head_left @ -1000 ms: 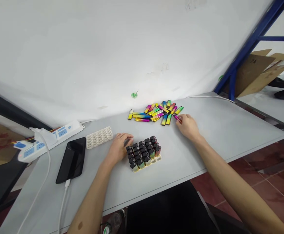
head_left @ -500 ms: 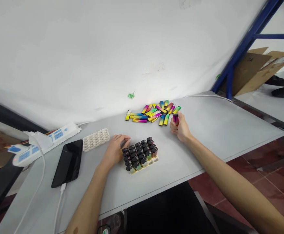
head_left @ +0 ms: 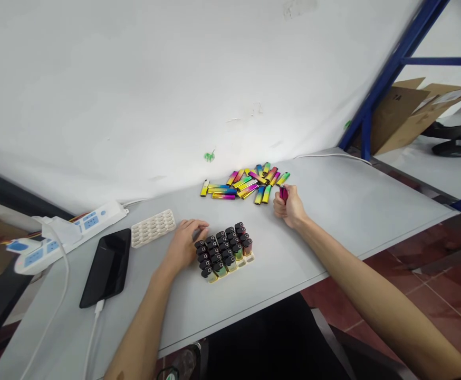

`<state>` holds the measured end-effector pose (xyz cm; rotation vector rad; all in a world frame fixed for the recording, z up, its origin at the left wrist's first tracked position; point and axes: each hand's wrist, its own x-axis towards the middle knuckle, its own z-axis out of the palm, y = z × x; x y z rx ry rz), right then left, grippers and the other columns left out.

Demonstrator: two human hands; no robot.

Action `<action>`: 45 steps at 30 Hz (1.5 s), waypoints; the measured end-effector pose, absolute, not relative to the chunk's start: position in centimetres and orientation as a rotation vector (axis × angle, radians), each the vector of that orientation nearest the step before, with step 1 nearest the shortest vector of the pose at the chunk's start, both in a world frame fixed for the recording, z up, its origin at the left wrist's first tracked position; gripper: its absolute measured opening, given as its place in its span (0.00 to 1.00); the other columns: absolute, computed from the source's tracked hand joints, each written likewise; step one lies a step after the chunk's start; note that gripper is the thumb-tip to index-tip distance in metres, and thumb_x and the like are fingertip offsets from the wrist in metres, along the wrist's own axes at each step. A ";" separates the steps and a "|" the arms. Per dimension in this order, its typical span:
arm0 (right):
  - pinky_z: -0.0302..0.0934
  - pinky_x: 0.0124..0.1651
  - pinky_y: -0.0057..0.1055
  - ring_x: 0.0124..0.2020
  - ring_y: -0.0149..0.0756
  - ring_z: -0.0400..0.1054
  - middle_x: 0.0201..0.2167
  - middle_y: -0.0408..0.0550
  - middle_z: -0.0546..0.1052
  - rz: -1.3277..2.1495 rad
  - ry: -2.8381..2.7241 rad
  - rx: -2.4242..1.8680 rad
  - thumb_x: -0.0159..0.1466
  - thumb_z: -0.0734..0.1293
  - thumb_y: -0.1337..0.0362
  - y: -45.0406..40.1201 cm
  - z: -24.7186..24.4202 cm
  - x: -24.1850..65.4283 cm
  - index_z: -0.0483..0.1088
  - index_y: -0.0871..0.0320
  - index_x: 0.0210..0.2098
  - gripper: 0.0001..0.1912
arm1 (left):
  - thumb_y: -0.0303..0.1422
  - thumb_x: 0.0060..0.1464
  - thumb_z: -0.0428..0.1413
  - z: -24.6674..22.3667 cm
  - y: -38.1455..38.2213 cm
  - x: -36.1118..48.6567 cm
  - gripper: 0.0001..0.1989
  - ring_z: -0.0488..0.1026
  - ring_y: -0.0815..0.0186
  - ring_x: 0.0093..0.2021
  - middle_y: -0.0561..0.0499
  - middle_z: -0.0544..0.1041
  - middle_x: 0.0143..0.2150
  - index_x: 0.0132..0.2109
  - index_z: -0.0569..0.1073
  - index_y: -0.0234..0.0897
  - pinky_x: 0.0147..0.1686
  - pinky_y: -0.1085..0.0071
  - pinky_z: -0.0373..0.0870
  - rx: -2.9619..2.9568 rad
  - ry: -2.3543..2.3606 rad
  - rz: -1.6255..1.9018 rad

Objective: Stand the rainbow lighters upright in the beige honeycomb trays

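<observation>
In my right hand (head_left: 293, 208) is a magenta lighter (head_left: 284, 193), held upright with the fingers wrapped round it and the thumb by its top. Just beyond that hand lies a loose pile of shiny lighters (head_left: 247, 184) in yellow, green, blue, red and magenta. My left hand (head_left: 185, 243) rests on the table, fingers stretched out and thumb apart, at the left side of a cream tray (head_left: 249, 259). Upright lighters with black caps (head_left: 219, 252) fill most of this tray; a few holes at its near right corner show bare. Whether the left fingertips touch the tray, I cannot tell.
A second cream tray (head_left: 153, 228) with bare holes lies left of my left hand. Further left are a black phone (head_left: 107, 268) on a white cable and a white power strip (head_left: 96, 215). A white wall stands behind; a blue metal frame (head_left: 367, 129) rises at the right.
The view has shifted slightly. My right hand keeps hold of the magenta lighter, and its thumb has moved a little around the top. My left hand has stayed beside the tray.
</observation>
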<state>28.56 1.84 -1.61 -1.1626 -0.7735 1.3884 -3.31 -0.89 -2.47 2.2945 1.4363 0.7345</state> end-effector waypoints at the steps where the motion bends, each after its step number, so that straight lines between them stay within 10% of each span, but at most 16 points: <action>1: 0.29 0.18 0.29 0.16 0.26 0.31 0.14 0.35 0.42 1.380 -0.768 -1.156 0.65 0.53 0.40 1.8 -1.6 28.6 0.46 0.53 0.18 0.29 | 0.38 0.63 0.49 -2.4 -0.9 -3.3 0.11 0.70 0.57 0.46 0.48 0.79 0.41 0.42 0.74 0.40 0.49 0.58 0.68 2.293 1.436 0.737; 21: 0.33 0.17 0.27 0.14 0.25 0.34 0.14 0.34 0.44 1.318 -0.825 -1.198 0.63 0.52 0.35 1.8 -1.9 28.3 0.52 0.53 0.20 0.30 | 0.39 0.63 0.49 -2.5 -0.8 -3.3 0.11 0.71 0.57 0.46 0.48 0.79 0.41 0.42 0.74 0.41 0.48 0.57 0.68 2.289 1.436 0.736; 29: 0.60 0.30 0.29 0.25 0.31 0.60 0.25 0.41 0.67 1.043 -1.166 -1.187 0.61 0.64 0.41 1.6 -2.7 28.2 0.67 0.55 0.31 0.22 | 0.39 0.62 0.50 -2.2 -1.0 -3.2 0.12 0.71 0.56 0.46 0.48 0.79 0.40 0.42 0.75 0.40 0.48 0.57 0.69 2.263 1.439 0.754; 45: 0.69 0.37 0.34 0.37 0.38 0.75 0.37 0.47 0.79 0.707 -1.676 -1.140 0.62 0.72 0.56 -10.2 2.9 25.8 0.71 0.52 0.45 0.14 | 0.38 0.62 0.50 -2.5 -0.9 -3.2 0.11 0.70 0.55 0.47 0.47 0.79 0.41 0.42 0.75 0.40 0.48 0.57 0.68 2.302 1.425 0.734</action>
